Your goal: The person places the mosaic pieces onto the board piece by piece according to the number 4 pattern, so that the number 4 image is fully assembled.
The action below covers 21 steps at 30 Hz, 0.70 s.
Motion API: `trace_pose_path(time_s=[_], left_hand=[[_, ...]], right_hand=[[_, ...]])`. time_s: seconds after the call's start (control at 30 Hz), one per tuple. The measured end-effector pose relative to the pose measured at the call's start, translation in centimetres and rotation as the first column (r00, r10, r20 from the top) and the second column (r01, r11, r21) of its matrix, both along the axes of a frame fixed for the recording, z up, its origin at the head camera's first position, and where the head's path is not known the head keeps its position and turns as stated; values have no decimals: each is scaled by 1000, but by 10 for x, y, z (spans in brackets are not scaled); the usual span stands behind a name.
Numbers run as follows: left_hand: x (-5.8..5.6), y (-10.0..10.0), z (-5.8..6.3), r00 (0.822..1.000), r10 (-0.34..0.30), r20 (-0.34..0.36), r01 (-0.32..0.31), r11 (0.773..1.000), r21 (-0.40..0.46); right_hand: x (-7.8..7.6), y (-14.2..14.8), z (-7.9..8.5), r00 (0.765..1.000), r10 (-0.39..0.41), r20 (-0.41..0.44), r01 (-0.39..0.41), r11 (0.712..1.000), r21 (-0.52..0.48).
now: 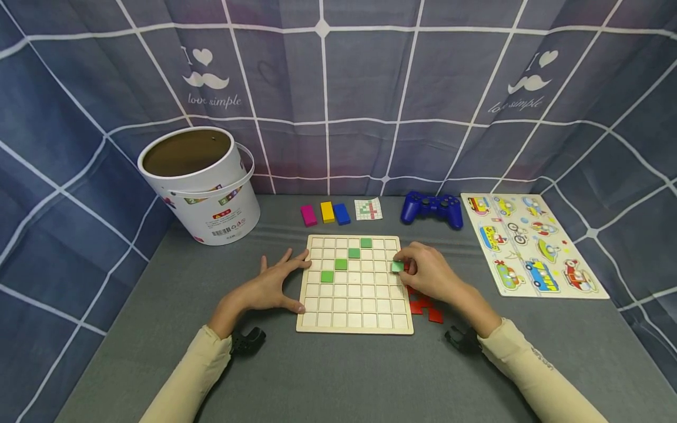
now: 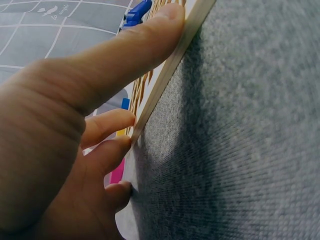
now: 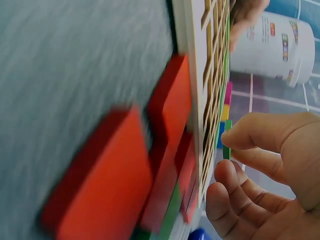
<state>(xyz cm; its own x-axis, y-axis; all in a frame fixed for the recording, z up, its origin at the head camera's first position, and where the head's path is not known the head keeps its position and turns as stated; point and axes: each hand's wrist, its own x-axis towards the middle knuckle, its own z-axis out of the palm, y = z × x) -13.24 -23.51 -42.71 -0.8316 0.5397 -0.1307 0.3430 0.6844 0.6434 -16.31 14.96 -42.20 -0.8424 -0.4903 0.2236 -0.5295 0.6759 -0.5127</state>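
Note:
A wooden grid board (image 1: 354, 305) lies flat on the grey table, with several green square tiles (image 1: 341, 264) set in its cells along a diagonal. At the board's left edge my left hand (image 1: 268, 286) is spread, thumb and fingertips touching the rim; the left wrist view shows the thumb (image 2: 150, 37) on the edge. My right hand (image 1: 429, 271) pinches a green tile (image 3: 227, 140) between thumb and fingers over the board's right side. Beside that edge, partly under the right hand, lie several red tiles (image 1: 423, 305); in the right wrist view, green shows among them.
Behind the board are a pink block (image 1: 309, 215), a yellow block (image 1: 327, 212), a blue block (image 1: 341, 214) and a small printed pattern card (image 1: 368, 209). A blue game controller (image 1: 432, 208) and a picture puzzle board (image 1: 534, 244) lie right. A white bucket (image 1: 227, 214) stands back left.

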Motion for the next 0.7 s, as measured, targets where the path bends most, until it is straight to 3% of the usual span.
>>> trace_pose_path(time_s=[0.7], left_hand=[[-2, 0, -4, 1000, 12, -3, -12, 1000, -12]], right_hand=[[15, -81, -2, 981, 194, -25, -193, 980, 43]])
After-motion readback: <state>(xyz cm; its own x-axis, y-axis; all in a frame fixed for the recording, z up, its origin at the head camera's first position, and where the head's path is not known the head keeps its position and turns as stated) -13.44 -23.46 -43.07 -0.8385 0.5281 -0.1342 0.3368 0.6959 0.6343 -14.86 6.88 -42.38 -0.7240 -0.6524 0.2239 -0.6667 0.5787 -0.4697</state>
